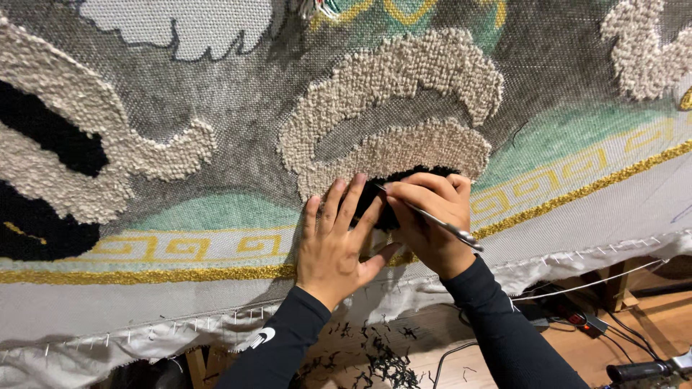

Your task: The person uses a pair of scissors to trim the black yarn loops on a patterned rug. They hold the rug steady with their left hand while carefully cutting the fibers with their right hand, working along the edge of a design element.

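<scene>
Currently, the work: a black tufted patch (404, 189) on a stretched rug canvas (238, 137), low on the frame, at about 6 o'clock of the cream looped arc (393, 108).
Left hand (339, 241): flat on the canvas, fingers spread and pointing to 12 o'clock, holding nothing, fingertips at the patch's edge.
Right hand (432, 220): grip closed around a slim metal tool (440, 225), its tip at the black pile, its handle trailing toward 4 o'clock.
Handling, as a judgement: the yarn is probably soft and light and easily snagged; the mesh looks taut but yielding, so pressing beside the patch steadies it; the tool is stiff and smooth and best pinched near its tip.
Edges: gold border (144, 275) at 8 o'clock, stapled hem (108, 338) below it.
Room: open canvas toward 9 and 3 o'clock; yarn clippings (382, 360) on the floor at 6 o'clock.
</scene>
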